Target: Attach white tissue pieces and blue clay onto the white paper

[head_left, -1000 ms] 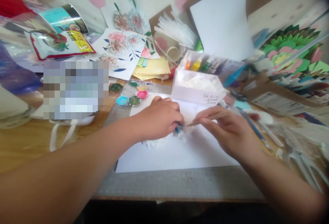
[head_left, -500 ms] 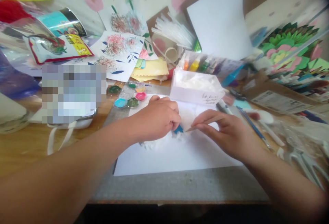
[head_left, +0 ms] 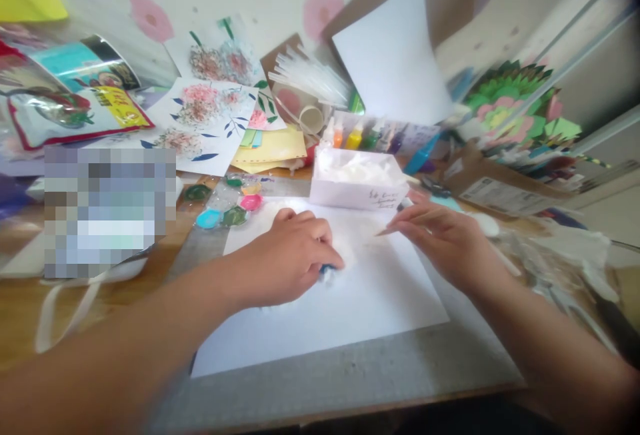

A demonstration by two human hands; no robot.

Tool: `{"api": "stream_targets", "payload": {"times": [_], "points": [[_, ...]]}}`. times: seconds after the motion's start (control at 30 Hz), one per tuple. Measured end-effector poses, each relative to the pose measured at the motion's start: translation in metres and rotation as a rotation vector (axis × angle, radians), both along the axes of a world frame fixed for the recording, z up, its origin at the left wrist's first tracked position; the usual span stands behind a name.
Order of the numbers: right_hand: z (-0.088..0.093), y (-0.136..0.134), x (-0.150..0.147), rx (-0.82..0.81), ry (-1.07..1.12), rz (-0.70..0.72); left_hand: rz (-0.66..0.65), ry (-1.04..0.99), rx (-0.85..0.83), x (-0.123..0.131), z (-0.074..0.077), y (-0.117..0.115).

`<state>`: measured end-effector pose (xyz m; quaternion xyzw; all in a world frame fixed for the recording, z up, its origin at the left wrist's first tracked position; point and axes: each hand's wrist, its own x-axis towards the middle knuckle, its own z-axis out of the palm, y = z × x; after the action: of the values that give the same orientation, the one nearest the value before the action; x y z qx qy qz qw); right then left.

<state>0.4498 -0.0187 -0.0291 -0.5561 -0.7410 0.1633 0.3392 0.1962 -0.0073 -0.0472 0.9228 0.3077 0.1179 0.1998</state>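
Detail work, apparently: left hand (head_left: 295, 258) seemingly pinches a blurred blue piece (head_left: 327, 268); right hand (head_left: 445, 240), clamping a stick (head_left: 385, 231), next needs precision.

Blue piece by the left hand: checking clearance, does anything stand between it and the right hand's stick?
Yes: the left hand, its fingertip beside the blue piece toward the stick; past it, nothing visible.

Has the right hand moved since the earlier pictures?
Yes: judged against the white box, the right hand has shifted rightward, farther from the left hand.
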Motion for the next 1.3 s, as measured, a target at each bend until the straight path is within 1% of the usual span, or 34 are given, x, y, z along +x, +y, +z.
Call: {"api": "stream_targets", "payload": {"times": [0.13,0.3,0.43,0.57,0.67,0.77,0.87,1.03,1.1,1.3], "points": [[-0.002,0.004,0.010,-0.053,-0.019,-0.045,-0.002,0.003,0.019,0.000,-0.001,0.000],[-0.006,0.005,0.004,-0.101,-0.075,-0.065,0.001,-0.010,0.032,-0.001,0.000,0.000],[-0.010,0.007,-0.003,-0.081,-0.044,-0.005,0.042,-0.047,0.047,-0.002,0.003,0.002],[-0.019,0.009,-0.004,-0.083,-0.061,0.062,0.044,-0.029,0.040,-0.001,0.002,0.004],[-0.028,0.012,-0.002,-0.127,0.010,0.074,0.040,-0.023,0.032,0.000,-0.001,0.004],[-0.033,0.015,-0.001,-0.197,0.168,0.072,0.032,-0.032,0.038,-0.001,-0.003,0.004],[-0.032,0.016,-0.002,-0.227,0.259,0.054,0.022,-0.036,0.041,-0.001,-0.004,0.004],[-0.021,0.016,-0.007,-0.170,0.198,0.019,0.029,-0.030,0.010,-0.001,-0.002,0.004],[-0.019,0.016,-0.008,-0.154,0.213,0.024,0.029,-0.029,0.003,-0.001,-0.002,0.004],[-0.020,0.016,-0.005,-0.184,0.261,0.036,0.030,-0.023,0.004,-0.001,-0.002,0.003]]}}
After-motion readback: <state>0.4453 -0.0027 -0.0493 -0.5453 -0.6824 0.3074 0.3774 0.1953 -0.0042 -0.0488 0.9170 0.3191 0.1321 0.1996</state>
